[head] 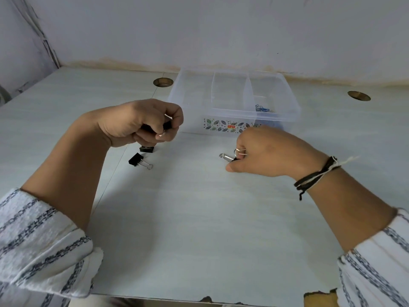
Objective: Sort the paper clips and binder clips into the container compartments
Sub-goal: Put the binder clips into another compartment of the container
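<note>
A clear plastic container [285,91] with compartments stands at the back of the table; several blue paper clips [262,108] lie in its right compartment. My left hand [137,124] hovers left of the container, its fingers curled round a black binder clip [164,128]. Two more black binder clips lie just below it, one [146,149] under the hand and another [139,161] nearer me. My right hand [265,151] rests on the table in front of the container and grips binder clips [231,157] whose silver handles stick out to the left.
The pale table [188,218] has two round cable holes, one at the back left [163,82] and another at the back right [359,95]. A wall runs close behind the container. The table's front edge is chipped at the lower right [319,294].
</note>
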### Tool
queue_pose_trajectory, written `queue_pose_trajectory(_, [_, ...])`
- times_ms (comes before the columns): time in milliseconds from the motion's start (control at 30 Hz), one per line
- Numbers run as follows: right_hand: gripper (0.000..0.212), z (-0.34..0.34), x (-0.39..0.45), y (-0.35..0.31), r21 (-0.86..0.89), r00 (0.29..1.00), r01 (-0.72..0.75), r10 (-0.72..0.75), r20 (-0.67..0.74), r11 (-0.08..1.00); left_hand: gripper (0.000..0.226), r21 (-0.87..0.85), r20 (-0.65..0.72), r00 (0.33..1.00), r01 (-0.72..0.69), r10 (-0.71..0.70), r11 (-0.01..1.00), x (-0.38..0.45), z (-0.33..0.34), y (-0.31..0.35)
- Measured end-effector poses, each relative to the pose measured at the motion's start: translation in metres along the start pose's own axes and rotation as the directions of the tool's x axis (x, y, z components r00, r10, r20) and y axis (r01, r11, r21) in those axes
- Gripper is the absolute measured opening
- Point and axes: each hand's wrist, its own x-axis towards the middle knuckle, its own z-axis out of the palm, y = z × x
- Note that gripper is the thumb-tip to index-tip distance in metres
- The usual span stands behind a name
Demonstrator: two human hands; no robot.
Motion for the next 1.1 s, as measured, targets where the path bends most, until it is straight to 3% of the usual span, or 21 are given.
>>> queue_pose_trajectory(67, [0.054, 0.001, 0.001, 0.001, 0.096, 0.999, 0.011, -0.015, 0.032, 0.995, 0.025, -0.066, 0.017, 0.999, -0.047, 0.048, 0.997, -0.001, -0.001, 0.001])
queue_pose_trajectory(167, [0.054, -0.005, 0.002, 0.001, 0.442, 0.989, -0.067, 0.002, 0.147, 0.894, 0.021, -0.029, -0.018, 0.997, -0.074, 0.073, 0.997, -0.002, -0.001, 0.003])
queue_pose_trajectory(233, [0.039, -0.009, 0.003, 0.003, 0.689, 0.963, -0.154, -0.047, 0.264, 0.709, 0.035, 0.109, -0.136, 0.990, -0.022, 0.037, 0.994, -0.001, -0.004, 0.001])
queue_pose_trajectory(300, [0.022, -0.011, 0.004, 0.006, 0.865, 0.926, -0.242, -0.161, 0.341, 0.439, 0.045, 0.244, -0.261, 0.965, 0.076, -0.010, 0.967, 0.002, -0.008, -0.003])
queue_pose_trajectory(367, [0.017, -0.012, 0.006, 0.011, 0.920, 0.889, -0.314, -0.268, 0.371, 0.234, 0.046, 0.301, -0.317, 0.948, 0.140, -0.040, 0.943, 0.002, -0.011, -0.005])
queue_pose_trajectory(500, [0.026, -0.013, 0.008, 0.017, 0.931, 0.856, -0.365, -0.383, 0.347, 0.027, 0.039, 0.284, -0.359, 0.933, 0.101, 0.008, 0.953, -0.004, -0.016, -0.002])
queue_pose_trajectory(633, [0.025, -0.018, 0.010, 0.019, 0.943, 0.900, -0.309, -0.359, 0.249, -0.120, 0.039, 0.120, -0.434, 0.887, -0.118, 0.159, 0.986, -0.004, -0.008, 0.012])
queue_pose_trajectory(733, [0.023, -0.032, 0.017, 0.024, 0.943, 0.952, -0.229, -0.256, 0.166, -0.242, 0.045, -0.002, -0.516, 0.831, -0.245, 0.209, 0.969, 0.008, 0.009, 0.035])
queue_pose_trajectory(900, [0.025, -0.065, 0.042, 0.034, 0.957, 0.989, -0.059, 0.113, 0.095, -0.285, 0.030, -0.095, -0.657, 0.749, -0.191, 0.082, 0.977, 0.056, 0.043, 0.077])
queue_pose_trajectory(1000, [0.023, -0.076, 0.064, 0.032, 0.980, 0.944, -0.014, 0.319, 0.078, -0.200, 0.009, -0.081, -0.661, 0.749, -0.125, 0.040, 0.989, 0.084, 0.059, 0.096])
queue_pose_trajectory(1100, [0.015, -0.073, 0.088, 0.029, 0.998, 0.910, 0.007, 0.414, 0.018, -0.058, 0.020, -0.031, -0.667, 0.744, -0.052, 0.018, 0.998, 0.101, 0.069, 0.107])
